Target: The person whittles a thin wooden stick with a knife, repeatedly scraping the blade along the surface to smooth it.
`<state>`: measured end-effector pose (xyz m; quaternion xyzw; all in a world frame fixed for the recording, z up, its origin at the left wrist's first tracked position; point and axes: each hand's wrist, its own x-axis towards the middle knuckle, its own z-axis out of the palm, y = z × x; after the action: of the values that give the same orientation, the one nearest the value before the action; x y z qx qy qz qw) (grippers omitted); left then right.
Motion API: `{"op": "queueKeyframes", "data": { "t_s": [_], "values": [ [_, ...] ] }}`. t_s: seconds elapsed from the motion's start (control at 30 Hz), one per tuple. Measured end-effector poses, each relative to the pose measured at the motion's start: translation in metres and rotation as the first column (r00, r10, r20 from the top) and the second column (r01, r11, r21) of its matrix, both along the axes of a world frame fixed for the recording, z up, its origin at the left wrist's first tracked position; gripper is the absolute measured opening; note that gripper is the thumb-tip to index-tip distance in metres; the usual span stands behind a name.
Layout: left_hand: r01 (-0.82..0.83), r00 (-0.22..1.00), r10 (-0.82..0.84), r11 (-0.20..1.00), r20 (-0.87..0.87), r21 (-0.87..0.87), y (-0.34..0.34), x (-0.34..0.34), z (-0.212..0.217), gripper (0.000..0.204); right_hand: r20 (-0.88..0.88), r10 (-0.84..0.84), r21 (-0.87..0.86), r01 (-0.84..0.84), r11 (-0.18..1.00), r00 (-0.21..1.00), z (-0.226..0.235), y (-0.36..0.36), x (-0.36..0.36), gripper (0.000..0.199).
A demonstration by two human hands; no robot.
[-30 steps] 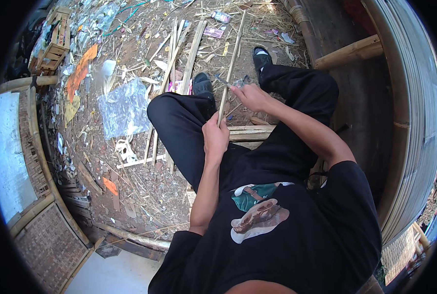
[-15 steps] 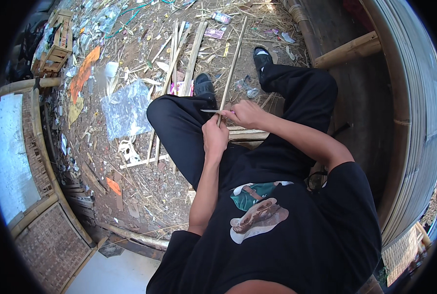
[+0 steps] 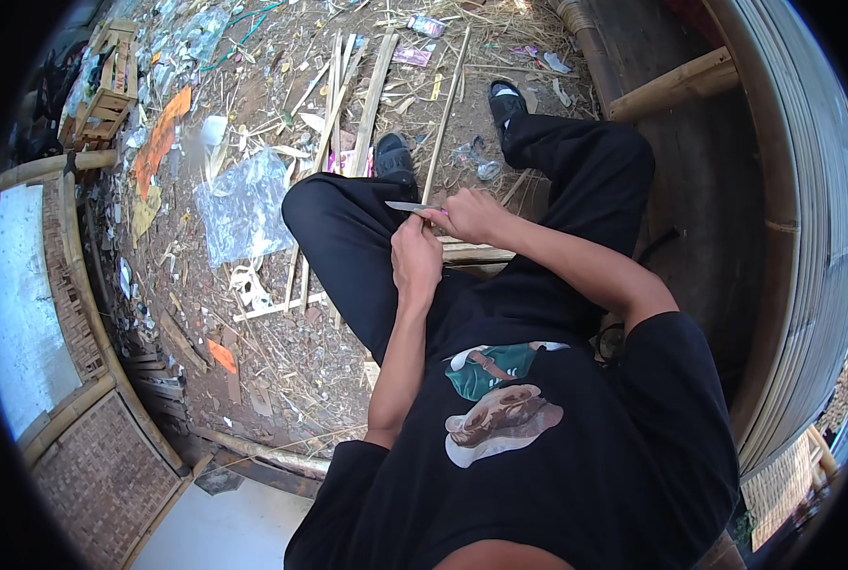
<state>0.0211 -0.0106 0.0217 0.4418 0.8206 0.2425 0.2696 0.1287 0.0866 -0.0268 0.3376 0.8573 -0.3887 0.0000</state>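
My left hand [image 3: 416,255] is closed round the near end of a long, thin bamboo strip [image 3: 447,109], which runs away from me between my feet. In my right hand [image 3: 476,217] is a small knife [image 3: 407,206], its blade pointing left across the strip just beyond my left fingers. Most of the knife's handle is hidden in my fist; a bit of pink or purple shows by the fingers. Both hands are close together above my lap, nearly touching.
Several split bamboo strips [image 3: 374,100] lie on the littered dirt beyond my left foot. A clear plastic sheet [image 3: 243,211] and an orange scrap [image 3: 162,138] are to the left. A wooden crate [image 3: 115,76] stands far left. On the right is a bamboo frame [image 3: 676,87].
The knife blade has tilted and shows more of its flat side. My right hand has shifted slightly left and away from me, and the bamboo strip has swung a little left.
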Motion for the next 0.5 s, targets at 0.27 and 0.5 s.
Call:
{"op": "queueKeyframes", "data": {
  "t_s": [0.27,0.5],
  "values": [
    [0.004,0.997,0.002,0.997,-0.078,0.080,-0.004,0.006,0.002,0.023,0.038,-0.328,-0.028,0.329,0.944,0.944,-0.016,0.069,0.020,0.076],
    [0.011,0.999,-0.010,1.000,-0.044,0.011,0.002,0.006,0.003,0.022,-0.164,-0.106,-0.086,0.093,0.992,0.981,0.012,-0.012,0.013,0.067]
  ]
}}
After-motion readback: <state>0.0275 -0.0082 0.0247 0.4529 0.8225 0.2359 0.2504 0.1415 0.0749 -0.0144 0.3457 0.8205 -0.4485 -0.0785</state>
